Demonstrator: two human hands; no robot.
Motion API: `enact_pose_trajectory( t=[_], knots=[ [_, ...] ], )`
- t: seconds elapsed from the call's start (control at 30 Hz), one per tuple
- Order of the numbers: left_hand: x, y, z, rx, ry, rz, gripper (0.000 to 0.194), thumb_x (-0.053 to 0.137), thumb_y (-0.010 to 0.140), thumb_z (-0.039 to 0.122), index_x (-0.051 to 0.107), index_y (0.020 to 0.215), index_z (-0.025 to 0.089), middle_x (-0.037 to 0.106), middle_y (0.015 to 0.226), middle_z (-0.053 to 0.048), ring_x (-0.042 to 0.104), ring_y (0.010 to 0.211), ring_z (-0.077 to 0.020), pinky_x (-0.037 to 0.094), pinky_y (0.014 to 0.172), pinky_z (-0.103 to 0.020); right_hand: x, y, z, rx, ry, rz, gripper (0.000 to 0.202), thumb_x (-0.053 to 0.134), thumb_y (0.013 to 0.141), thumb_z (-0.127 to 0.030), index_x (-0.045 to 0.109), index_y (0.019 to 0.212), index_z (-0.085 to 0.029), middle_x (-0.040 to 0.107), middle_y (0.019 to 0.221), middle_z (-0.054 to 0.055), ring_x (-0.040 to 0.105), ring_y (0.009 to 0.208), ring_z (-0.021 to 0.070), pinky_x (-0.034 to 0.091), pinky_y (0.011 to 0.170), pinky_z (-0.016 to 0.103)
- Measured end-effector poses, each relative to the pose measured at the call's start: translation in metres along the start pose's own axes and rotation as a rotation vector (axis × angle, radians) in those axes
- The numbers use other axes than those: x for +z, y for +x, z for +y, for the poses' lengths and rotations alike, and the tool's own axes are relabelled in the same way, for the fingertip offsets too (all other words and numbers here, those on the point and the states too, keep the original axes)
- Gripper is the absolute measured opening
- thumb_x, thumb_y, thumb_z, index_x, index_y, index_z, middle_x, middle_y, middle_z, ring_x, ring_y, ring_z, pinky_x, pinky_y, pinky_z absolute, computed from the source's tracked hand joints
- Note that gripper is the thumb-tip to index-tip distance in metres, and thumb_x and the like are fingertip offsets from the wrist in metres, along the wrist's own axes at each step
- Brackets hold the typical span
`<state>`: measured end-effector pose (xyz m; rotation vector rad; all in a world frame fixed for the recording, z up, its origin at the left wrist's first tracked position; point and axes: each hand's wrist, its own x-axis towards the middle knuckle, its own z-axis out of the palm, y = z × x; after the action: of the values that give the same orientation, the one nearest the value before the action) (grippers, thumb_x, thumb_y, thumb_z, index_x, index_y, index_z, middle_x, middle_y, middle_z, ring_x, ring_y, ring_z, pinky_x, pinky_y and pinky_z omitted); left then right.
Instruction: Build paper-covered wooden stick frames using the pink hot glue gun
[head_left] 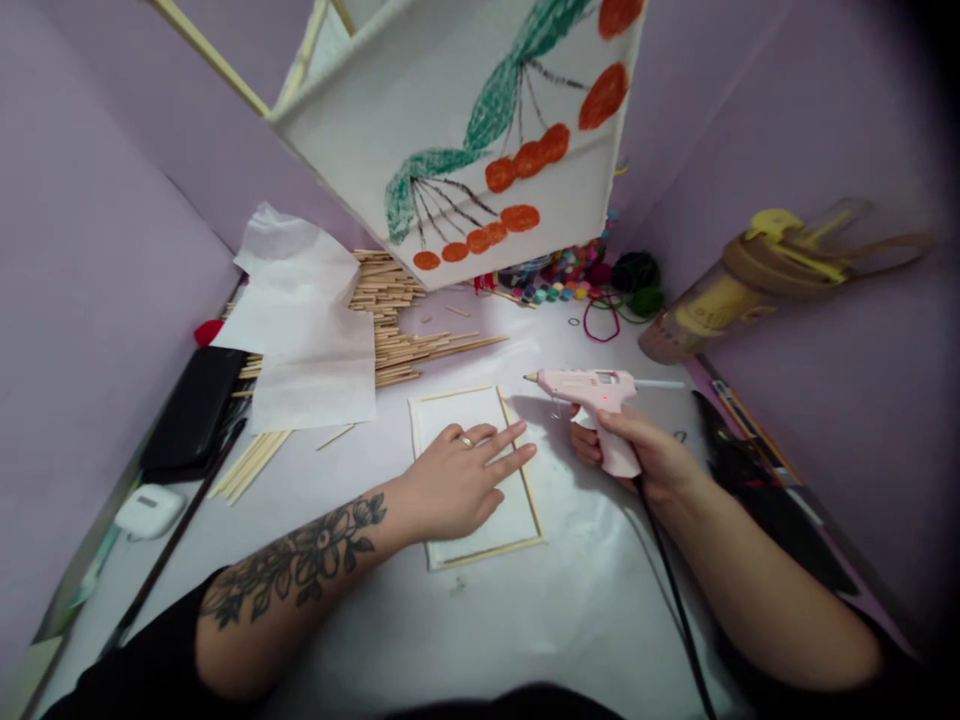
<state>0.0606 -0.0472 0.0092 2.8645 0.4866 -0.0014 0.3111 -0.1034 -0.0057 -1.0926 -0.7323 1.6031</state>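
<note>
My right hand is wrapped round the handle of a pale pink hot glue gun, its nozzle pointing left and a clear glue stick sticking out of its back. A black cord runs down from the handle. My left hand lies with fingers outstretched over a white paper rectangle edged with thin wooden sticks. Its fingertips reach the right-hand stick. Whether they press on it I cannot tell. The palm hides the middle of the rectangle.
Behind are piled wooden sticks, white paper sheets and coloured beads. A panel with painted red cherries hangs over the back. At right stands a tumbler; at left lie a black case and a white earbud case.
</note>
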Motion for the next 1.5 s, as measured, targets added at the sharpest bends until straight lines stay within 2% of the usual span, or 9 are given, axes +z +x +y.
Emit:
enact_pose_trajectory(
  t=[0.13,0.2,0.43,0.57,0.7,0.83,1.0,1.17,1.5],
  knots=[
    [-0.005,-0.001,0.006,0.093,-0.148,0.092,0.022,0.048,0.092,0.03,0.061,0.106,0.018,0.061,0.118,-0.01,0.053,0.108,-0.0244,0.038,0.091,-0.039,0.001,0.0,-0.001,-0.001,-0.003,0.015,0.027,0.07,0.072,-0.041,0.062,0.085,-0.018,0.046,0.06,-0.002,0.043,0.051,0.0117,0.03,0.046,0.025],
    [-0.003,-0.001,0.01,0.148,-0.187,0.077,0.016,0.047,0.091,0.023,0.062,0.088,0.018,0.063,0.097,-0.007,0.055,0.092,-0.0203,0.041,0.083,-0.034,0.0,0.0,0.0,-0.007,-0.004,0.008,0.028,0.07,0.071,-0.041,0.061,0.084,-0.018,0.047,0.059,-0.002,0.043,0.051,0.0116,0.03,0.046,0.025],
    [0.011,0.003,0.016,0.205,-0.123,-0.003,0.039,0.046,0.085,0.008,0.059,0.118,0.025,0.058,0.089,-0.004,0.052,0.079,-0.0194,0.04,0.071,-0.032,0.001,0.001,-0.001,-0.006,0.053,0.005,0.032,0.072,0.07,-0.04,0.061,0.088,-0.017,0.047,0.057,-0.003,0.042,0.05,0.0116,0.031,0.045,0.024],
    [-0.002,-0.002,0.014,0.164,-0.16,-0.027,0.021,0.045,0.091,0.016,0.063,0.102,0.019,0.059,0.093,-0.006,0.054,0.083,-0.0189,0.043,0.074,-0.031,0.0,0.0,-0.001,-0.01,0.058,0.006,0.028,0.071,0.071,-0.038,0.063,0.086,-0.016,0.047,0.058,-0.002,0.043,0.05,0.0105,0.03,0.046,0.024],
    [-0.021,-0.007,0.005,-0.018,-0.118,-0.106,0.02,0.049,0.093,0.029,0.063,0.088,0.016,0.06,0.089,-0.006,0.056,0.084,-0.0207,0.046,0.073,-0.033,-0.001,-0.002,-0.002,-0.028,0.03,0.041,0.028,0.07,0.073,-0.038,0.065,0.09,-0.016,0.045,0.055,-0.003,0.04,0.049,0.0098,0.029,0.046,0.023],
    [-0.019,-0.007,-0.007,-0.228,-0.042,-0.05,0.032,0.059,0.089,0.037,0.061,0.11,0.013,0.057,0.118,-0.014,0.051,0.114,-0.0293,0.042,0.094,-0.042,0.004,-0.004,-0.002,-0.047,-0.115,0.137,0.029,0.07,0.073,-0.041,0.066,0.089,-0.017,0.047,0.053,-0.003,0.041,0.047,0.0106,0.028,0.044,0.024],
    [0.0,-0.009,-0.015,-0.264,-0.032,-0.16,0.089,0.058,0.083,0.058,0.022,0.149,0.01,0.011,0.158,-0.02,0.003,0.145,-0.0366,0.014,0.114,-0.053,0.011,-0.007,-0.001,-0.024,-0.323,0.234,0.034,0.072,0.069,-0.045,0.066,0.087,-0.017,0.051,0.05,-0.002,0.044,0.046,0.0124,0.028,0.044,0.026],
    [-0.004,-0.018,-0.014,-0.26,-0.051,-0.31,0.1,0.058,0.079,0.063,0.014,0.151,0.009,0.003,0.157,-0.02,-0.001,0.145,-0.0366,0.011,0.115,-0.055,0.016,-0.01,0.001,0.023,-0.389,0.259,0.04,0.072,0.068,-0.05,0.066,0.089,-0.017,0.052,0.052,-0.002,0.043,0.047,0.0121,0.028,0.045,0.025],
    [0.009,-0.013,-0.012,-0.339,-0.009,-0.19,0.096,0.049,0.082,0.067,0.018,0.15,0.006,0.005,0.156,-0.021,-0.001,0.145,-0.0353,0.011,0.116,-0.053,0.034,-0.008,0.007,0.077,-0.5,0.348,0.045,0.072,0.064,-0.055,0.063,0.082,-0.016,0.052,0.055,-0.002,0.042,0.05,0.0118,0.029,0.047,0.025]
  ],
)
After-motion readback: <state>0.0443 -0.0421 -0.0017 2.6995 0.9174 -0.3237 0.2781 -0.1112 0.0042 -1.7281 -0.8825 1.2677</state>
